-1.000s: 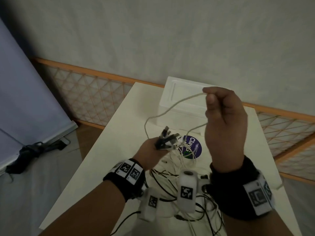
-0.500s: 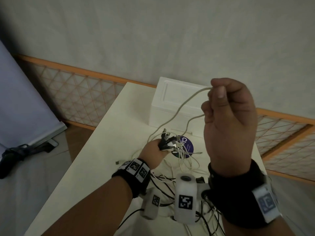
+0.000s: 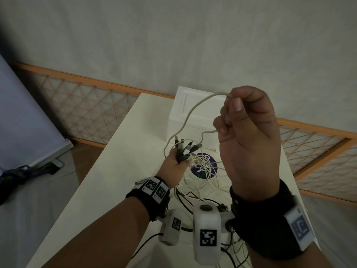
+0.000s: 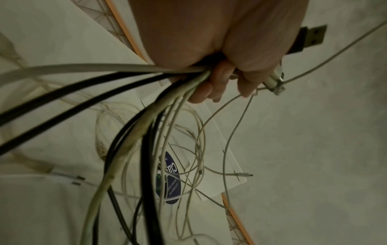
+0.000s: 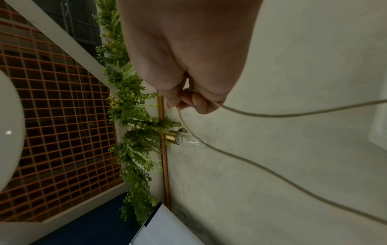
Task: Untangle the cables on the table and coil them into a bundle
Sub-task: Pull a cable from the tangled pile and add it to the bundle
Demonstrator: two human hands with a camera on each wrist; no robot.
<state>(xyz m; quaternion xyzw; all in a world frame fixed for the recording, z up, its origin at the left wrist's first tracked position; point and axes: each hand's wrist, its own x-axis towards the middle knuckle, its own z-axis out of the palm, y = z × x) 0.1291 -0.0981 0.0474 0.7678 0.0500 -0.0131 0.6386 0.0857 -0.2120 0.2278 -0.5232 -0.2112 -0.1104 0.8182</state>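
Partway, I judge: left hand [image 3: 174, 163] grips gathered plugs [image 3: 186, 148], right hand [image 3: 249, 130] at two o'clock pinches one white cable [image 3: 190, 113]; loose cables [image 3: 202, 175] remain uncoiled.

My forearms are bare to the wrist. On my left wrist I wear a black fabric wristband [image 3: 154, 202] carrying white square plates printed with black-and-white fiducial markers [image 3: 152, 187] — two faces show clearly. Beneath it hangs a white moulded plastic camera housing [image 3: 171, 227], rounded at the corners, with one small marker on its face. My right wrist bears a wider black fabric wristband [image 3: 262, 219] with a white-framed marker plate [image 3: 300, 229] at its outer side. A larger white moulded plastic camera housing [image 3: 207, 233] sits beside it — dark round lens on top, one bold marker on its front.
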